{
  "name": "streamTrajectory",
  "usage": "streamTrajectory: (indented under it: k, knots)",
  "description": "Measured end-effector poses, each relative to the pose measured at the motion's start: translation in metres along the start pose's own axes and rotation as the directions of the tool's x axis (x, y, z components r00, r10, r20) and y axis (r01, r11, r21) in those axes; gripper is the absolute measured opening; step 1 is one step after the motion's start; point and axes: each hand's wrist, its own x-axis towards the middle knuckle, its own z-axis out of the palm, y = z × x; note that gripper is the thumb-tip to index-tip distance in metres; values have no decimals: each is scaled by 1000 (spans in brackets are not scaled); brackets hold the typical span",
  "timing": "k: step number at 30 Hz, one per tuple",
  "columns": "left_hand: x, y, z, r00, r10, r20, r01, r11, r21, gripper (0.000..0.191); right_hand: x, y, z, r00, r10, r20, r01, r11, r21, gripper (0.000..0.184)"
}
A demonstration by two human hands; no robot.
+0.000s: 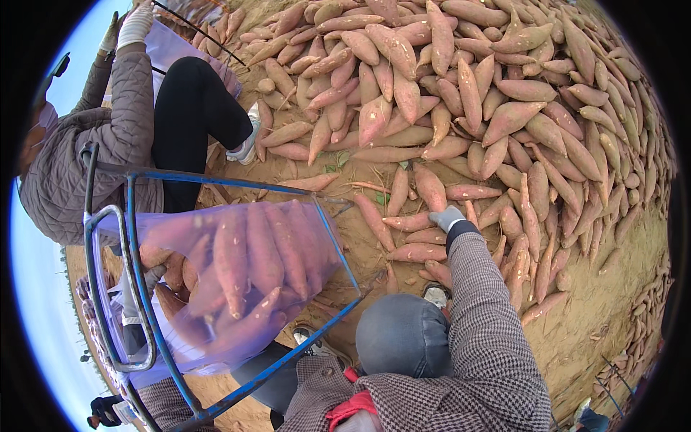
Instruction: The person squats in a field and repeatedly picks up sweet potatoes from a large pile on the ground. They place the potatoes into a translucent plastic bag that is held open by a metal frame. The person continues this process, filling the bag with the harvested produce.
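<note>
My right hand [447,217], in a grey glove, reaches to the ground and touches the lower end of a sweet potato [430,186]; whether the fingers grip it cannot be told. My left hand [154,276], gloved in grey, is inside the mouth of a purple plastic bag [318,270], among the sweet potatoes there; its fingers are partly hidden. The bag hangs in a blue metal frame [270,372] and holds several sweet potatoes [231,259], seen through the film.
A large heap of sweet potatoes [399,48] spreads over sandy ground [588,313]. At upper left another person [108,124] in a quilted jacket and gloves sits by a second purple bag [173,48]. A person [105,411] is far off at lower left, with further heaps at lower right.
</note>
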Motion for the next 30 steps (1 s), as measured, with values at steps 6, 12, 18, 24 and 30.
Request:
streamTrajectory:
  k: [6, 12, 18, 24, 30]
  knots:
    - [-1, 5, 17, 991, 114, -76, -115, 993, -12, 70, -112, 5, 9, 970, -242, -12, 182, 694, 696, 63]
    - [-2, 22, 16, 956, 290, -46, -279, 945, 173, 83, -269, -58, -56, 841, -487, -237, 522, 612, 595, 70]
    - [6, 10, 6, 918, 392, 60, -392, 876, 282, 84, -432, -146, -117, 406, -772, -489, 913, 367, 179, 88]
    - [29, -10, 3, 864, 471, 176, -494, 861, 119, 78, -578, -235, -92, 99, -924, -368, 662, 338, -669, 78]
    - [41, -14, 2, 894, 388, 226, -394, 919, -19, 72, -576, -305, -11, 24, -999, 42, 302, -33, -953, 67]
